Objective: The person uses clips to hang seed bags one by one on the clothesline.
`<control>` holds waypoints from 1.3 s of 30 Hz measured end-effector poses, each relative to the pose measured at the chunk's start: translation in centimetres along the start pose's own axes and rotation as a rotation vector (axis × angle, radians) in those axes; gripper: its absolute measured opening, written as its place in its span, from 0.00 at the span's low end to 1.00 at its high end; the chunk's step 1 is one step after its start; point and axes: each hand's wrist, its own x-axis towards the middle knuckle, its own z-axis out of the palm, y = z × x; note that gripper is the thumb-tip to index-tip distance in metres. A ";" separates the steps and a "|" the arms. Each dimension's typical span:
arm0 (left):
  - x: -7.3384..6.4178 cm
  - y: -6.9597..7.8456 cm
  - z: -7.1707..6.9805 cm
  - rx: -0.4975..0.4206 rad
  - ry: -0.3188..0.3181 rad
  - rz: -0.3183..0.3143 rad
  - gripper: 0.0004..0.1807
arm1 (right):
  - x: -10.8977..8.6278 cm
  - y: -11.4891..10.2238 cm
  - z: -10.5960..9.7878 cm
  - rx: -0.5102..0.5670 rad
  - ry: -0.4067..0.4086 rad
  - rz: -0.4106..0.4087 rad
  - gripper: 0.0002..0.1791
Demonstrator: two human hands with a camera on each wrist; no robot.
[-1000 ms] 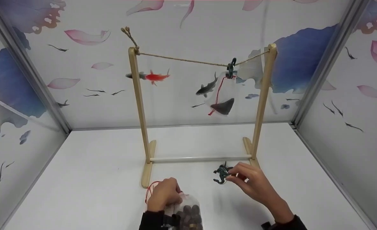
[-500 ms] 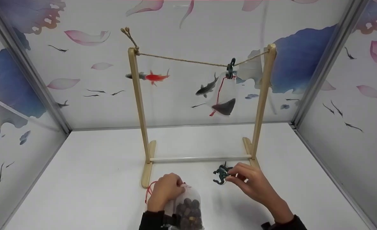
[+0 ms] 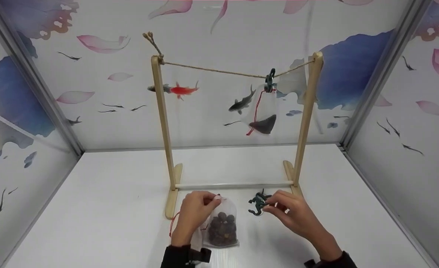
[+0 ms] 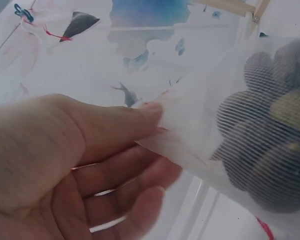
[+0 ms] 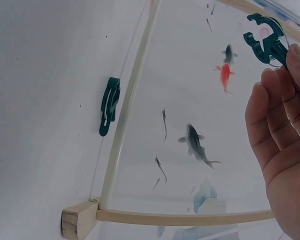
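One mesh bag (image 3: 265, 106) hangs clipped on the rope (image 3: 214, 69) of the wooden frame (image 3: 164, 123). In front of the frame, the left hand (image 3: 197, 210) pinches a pebble-filled bag (image 3: 223, 227), not yet clipped; the right hand (image 3: 294, 213) holds an unattached green clip (image 3: 258, 204). A second clip (image 5: 110, 97) lies beside the frame's crossbar (image 3: 234, 185).

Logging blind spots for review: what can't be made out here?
Lump-filled bag, left wrist view: cut off by right edge.
Right hand, right wrist view: cut off by right edge.
Pale fabric, head view: partly hidden behind left forearm.
Dark piece, head view: identity veiled by hanging bag's mesh.
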 end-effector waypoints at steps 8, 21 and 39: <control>0.1 0.7 -0.1 -0.118 0.107 0.044 0.09 | 0.0 -0.2 0.0 0.004 -0.004 0.007 0.12; 0.2 1.1 0.0 -0.211 0.178 0.069 0.08 | 0.0 -0.1 0.0 -0.021 0.005 -0.027 0.14; 0.2 2.1 -0.2 -0.235 0.208 0.152 0.05 | 0.3 -0.8 -0.3 0.016 0.028 -0.091 0.15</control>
